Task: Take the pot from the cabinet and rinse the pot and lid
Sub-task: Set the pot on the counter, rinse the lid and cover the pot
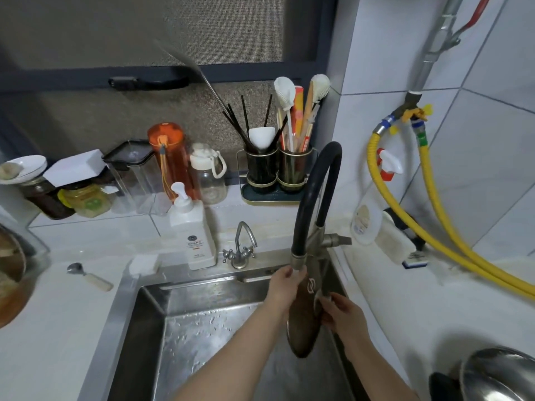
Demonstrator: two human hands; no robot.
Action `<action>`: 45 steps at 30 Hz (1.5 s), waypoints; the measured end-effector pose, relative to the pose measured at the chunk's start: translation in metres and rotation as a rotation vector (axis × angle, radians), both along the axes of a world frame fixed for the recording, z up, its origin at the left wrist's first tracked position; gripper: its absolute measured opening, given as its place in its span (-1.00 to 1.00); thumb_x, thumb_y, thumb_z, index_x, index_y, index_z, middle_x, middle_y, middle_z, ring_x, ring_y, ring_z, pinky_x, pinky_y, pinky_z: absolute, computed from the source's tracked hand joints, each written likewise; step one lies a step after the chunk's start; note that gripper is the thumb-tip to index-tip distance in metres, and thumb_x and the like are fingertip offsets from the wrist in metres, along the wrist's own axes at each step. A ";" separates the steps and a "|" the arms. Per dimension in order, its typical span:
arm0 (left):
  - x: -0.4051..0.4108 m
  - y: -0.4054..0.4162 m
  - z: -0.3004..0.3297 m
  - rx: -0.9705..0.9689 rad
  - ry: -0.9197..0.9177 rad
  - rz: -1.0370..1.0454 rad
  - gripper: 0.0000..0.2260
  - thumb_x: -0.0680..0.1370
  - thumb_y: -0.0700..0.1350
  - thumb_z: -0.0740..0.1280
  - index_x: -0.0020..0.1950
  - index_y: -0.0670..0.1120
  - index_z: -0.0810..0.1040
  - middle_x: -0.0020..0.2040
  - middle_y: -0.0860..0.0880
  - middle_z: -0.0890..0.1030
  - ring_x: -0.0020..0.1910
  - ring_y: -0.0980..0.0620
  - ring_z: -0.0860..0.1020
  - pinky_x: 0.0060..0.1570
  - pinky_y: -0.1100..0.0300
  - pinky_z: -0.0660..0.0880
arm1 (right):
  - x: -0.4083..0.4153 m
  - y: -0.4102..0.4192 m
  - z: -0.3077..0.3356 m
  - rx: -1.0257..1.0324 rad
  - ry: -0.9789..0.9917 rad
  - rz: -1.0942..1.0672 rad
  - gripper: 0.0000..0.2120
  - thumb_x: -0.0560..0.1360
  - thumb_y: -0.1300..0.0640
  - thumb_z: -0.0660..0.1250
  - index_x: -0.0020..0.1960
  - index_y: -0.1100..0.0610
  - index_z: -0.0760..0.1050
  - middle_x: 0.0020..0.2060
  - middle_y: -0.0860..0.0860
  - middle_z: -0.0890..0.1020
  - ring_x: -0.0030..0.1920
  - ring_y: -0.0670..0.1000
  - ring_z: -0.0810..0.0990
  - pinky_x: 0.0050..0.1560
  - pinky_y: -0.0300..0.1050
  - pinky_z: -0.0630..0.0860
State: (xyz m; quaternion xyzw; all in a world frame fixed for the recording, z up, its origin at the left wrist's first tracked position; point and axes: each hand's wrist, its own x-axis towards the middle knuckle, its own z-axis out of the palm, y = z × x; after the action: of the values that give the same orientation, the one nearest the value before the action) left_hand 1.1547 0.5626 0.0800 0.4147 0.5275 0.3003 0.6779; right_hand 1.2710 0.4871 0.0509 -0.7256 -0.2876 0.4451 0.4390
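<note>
Near right, the pot (pixel 500 374) is sitting on the counter while we are holding the lid (pixel 304 316) on edge over the sink (pixel 199 325). Our right hand (pixel 344 316) is pinching its knob, and our left hand (pixel 282 287) is wrapping around the faucet nozzle (pixel 298 263). Farther back, the soap bottle (pixel 192 230) is standing beside the small tap (pixel 241 247).

No legible wording anywhere. Only a pale interlocking-ring emblem (pixel 311 285) printed on the brown glass lid (pixel 304 322) held upright over the steel sink (pixel 150 308). Round dark badge and small lines of print on the white pump bottle (pixel 194 230), too blurred to read.
</note>
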 end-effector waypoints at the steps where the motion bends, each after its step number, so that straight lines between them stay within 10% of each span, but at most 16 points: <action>1: -0.001 -0.001 0.002 0.021 0.005 -0.024 -0.85 0.54 -0.02 0.31 -0.16 -0.06 0.54 -0.17 -0.07 0.64 -0.11 -0.05 0.62 0.04 0.07 0.54 | 0.000 0.000 0.000 0.008 0.060 -0.001 -0.91 0.51 0.16 0.32 -0.16 0.10 0.56 -0.19 0.12 0.67 -0.10 0.12 0.65 -0.04 -0.03 0.61; 5: -0.016 -0.009 -0.002 0.094 0.011 -0.082 -0.78 0.60 -0.02 0.19 -0.11 -0.04 0.58 -0.23 0.02 0.62 -0.29 0.17 0.60 -0.27 0.33 0.49 | -0.005 -0.002 -0.006 -0.004 0.341 0.016 -0.79 0.54 0.20 0.26 0.15 0.19 0.54 0.00 0.21 0.66 -0.02 0.16 0.65 -0.12 -0.08 0.60; 9: -0.041 -0.011 -0.020 0.153 0.147 -0.031 -0.62 0.57 -0.11 0.28 0.39 -0.06 0.37 0.25 -0.09 0.53 0.13 0.01 0.54 0.12 0.13 0.50 | -0.017 -0.006 -0.004 -0.022 0.448 0.085 -0.80 0.54 0.21 0.25 0.11 0.16 0.58 -0.04 0.23 0.63 -0.18 0.12 0.64 -0.37 -0.18 0.56; 13: -0.068 -0.006 -0.033 0.316 0.263 -0.103 -0.48 0.55 0.03 0.28 0.49 0.10 0.21 0.46 0.05 0.28 0.44 0.06 0.27 0.47 0.01 0.19 | -0.022 -0.011 0.000 -0.018 0.468 0.208 -0.80 0.53 0.20 0.26 0.10 0.13 0.60 -0.04 0.25 0.65 -0.20 0.08 0.67 -0.31 -0.15 0.58; 20: -0.074 0.005 -0.022 0.435 0.196 -0.127 -0.85 0.56 -0.21 0.28 0.12 -0.14 0.54 -0.04 -0.04 0.58 -0.03 0.07 0.53 -0.06 0.48 0.46 | -0.020 -0.022 0.010 -0.014 0.469 0.310 -0.79 0.54 0.17 0.25 0.12 0.12 0.58 -0.19 0.12 0.62 -0.33 -0.04 0.61 -0.33 -0.17 0.55; 26: -0.075 0.009 -0.025 0.471 0.224 -0.052 -0.89 0.53 -0.11 0.34 -0.20 -0.03 0.54 -0.27 -0.05 0.54 -0.23 0.01 0.49 -0.13 0.11 0.42 | -0.005 -0.028 0.021 -0.012 0.681 0.174 -0.62 0.57 0.03 0.20 -0.23 0.16 0.69 -0.22 0.14 0.71 -0.21 0.07 0.71 -0.25 -0.09 0.60; 31: -0.088 0.007 -0.027 0.404 0.249 0.009 -0.81 0.53 -0.11 0.34 -0.28 -0.02 0.47 -0.39 -0.01 0.44 -0.38 0.04 0.40 -0.33 0.15 0.35 | 0.000 -0.035 0.018 0.056 0.596 0.095 -0.45 0.54 -0.23 0.03 0.08 0.12 0.64 0.04 0.11 0.69 0.12 0.08 0.63 0.18 0.03 0.52; 45: -0.132 -0.019 -0.034 0.021 0.108 0.164 -0.78 0.61 -0.20 0.19 0.17 0.04 0.51 -0.32 -0.10 0.57 -0.48 -0.03 0.50 -0.43 0.19 0.44 | -0.018 0.013 0.021 0.067 0.223 0.179 -0.77 0.57 0.24 0.17 0.15 0.10 0.53 0.01 0.01 0.62 -0.02 -0.05 0.58 -0.24 -0.33 0.51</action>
State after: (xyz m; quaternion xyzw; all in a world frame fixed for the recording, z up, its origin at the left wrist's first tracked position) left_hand 1.0229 0.5433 0.0458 0.3930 0.5920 0.3375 0.6174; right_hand 1.2525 0.5002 0.0721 -0.6280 -0.3151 0.5507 0.4507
